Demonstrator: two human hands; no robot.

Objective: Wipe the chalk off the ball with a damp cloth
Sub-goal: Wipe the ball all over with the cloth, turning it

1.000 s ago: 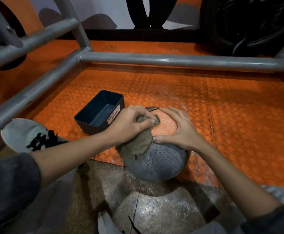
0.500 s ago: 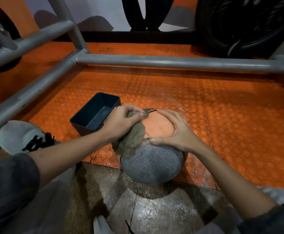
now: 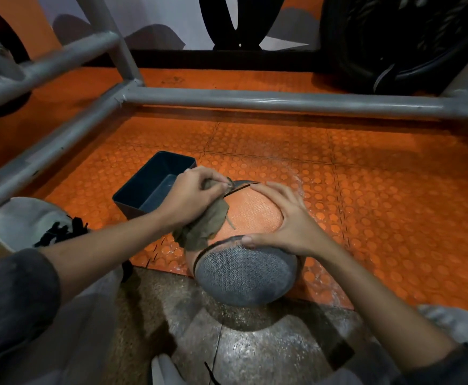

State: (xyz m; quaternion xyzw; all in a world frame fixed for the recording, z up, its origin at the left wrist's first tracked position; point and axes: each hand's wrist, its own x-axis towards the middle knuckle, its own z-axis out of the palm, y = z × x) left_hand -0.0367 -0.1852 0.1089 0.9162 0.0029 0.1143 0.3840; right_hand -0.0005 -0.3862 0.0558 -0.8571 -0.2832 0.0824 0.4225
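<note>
My left hand grips the bunched olive cloth against the ball — my right hand lies spread flat on top; the ball rests on the orange mat's edge, beside a dark bin

Your ball looks like matt, pebbled rubber. Your cloth is limp, dull olive fabric. The bin looks like smooth matt plastic, the floor tiles studded orange rubber, the frame tubes dull grey metal, the stone floor glossy and speckled.
</note>
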